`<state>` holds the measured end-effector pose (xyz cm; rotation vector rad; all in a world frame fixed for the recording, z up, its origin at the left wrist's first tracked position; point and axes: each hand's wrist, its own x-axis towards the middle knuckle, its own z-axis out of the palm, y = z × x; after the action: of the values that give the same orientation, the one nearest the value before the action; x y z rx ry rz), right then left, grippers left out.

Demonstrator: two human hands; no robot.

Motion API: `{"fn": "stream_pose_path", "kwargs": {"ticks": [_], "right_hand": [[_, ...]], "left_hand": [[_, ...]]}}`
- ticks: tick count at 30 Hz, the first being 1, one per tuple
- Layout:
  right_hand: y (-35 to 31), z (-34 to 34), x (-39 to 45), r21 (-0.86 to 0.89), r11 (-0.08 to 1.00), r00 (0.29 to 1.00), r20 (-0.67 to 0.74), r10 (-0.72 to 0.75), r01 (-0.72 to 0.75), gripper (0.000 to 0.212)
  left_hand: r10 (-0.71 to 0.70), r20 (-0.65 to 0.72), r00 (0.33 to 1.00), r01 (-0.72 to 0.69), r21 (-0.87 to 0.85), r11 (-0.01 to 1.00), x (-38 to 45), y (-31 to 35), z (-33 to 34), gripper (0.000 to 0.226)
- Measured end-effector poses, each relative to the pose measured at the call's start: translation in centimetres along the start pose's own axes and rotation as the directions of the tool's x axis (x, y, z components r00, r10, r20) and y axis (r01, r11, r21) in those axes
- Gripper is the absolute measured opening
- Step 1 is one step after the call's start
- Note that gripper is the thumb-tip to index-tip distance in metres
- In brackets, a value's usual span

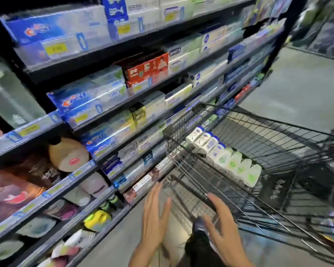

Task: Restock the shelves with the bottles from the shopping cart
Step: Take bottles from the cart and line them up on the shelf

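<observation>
The shelves (108,116) fill the left and centre of the frame, packed with blurred toothpaste boxes (75,102) above and plush toys (68,153) at lower left. At bottom centre the left hand (154,218) is raised, fingers (152,197) straight and slightly spread, holding nothing. Just right of it the right hand (222,232) has its fingers spread too, fingertips near the near rim of the shopping cart (278,135), contact unclear. The cart stands close against the shelf front at centre right. Eight white bottles (226,157) lie in one row inside along its shelf-side wall: four with blue caps, four with green labels.
</observation>
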<state>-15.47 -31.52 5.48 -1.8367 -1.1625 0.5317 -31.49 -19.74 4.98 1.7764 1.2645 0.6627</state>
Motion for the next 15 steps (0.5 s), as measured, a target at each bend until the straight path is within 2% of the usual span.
{"fn": "stream_pose_path", "kwargs": {"ticks": [3, 6, 10, 15], "right_hand": [[1.3, -2.9, 4.5, -0.051, 0.999, 0.999, -0.053, -0.007, 0.004, 0.054], [3.6, -5.5, 8.6, -0.098, 0.995, 0.997, -0.078, -0.018, 0.010, 0.051], [7.4, -9.1, 13.1, -0.107, 0.988, 0.990, -0.102, 0.100, -0.111, 0.050], [11.1, -12.0, 15.8, -0.103, 0.956, 0.955, -0.149, 0.257, -0.273, 0.047]], "left_hand": [[0.194, 0.071, 0.978, -0.200, 0.086, 0.976, 6.4, 3.8, 2.6, 0.071], [0.274, 0.169, 0.947, -0.295, 0.116, 0.948, 10.6, 6.0, 6.0, 0.070], [0.228, 0.234, 0.945, -0.251, 0.072, 0.965, 14.0, 7.4, 10.4, 0.072], [0.128, 0.258, 0.958, -0.149, 0.064, 0.987, 18.0, 7.8, 13.7, 0.037]]}}
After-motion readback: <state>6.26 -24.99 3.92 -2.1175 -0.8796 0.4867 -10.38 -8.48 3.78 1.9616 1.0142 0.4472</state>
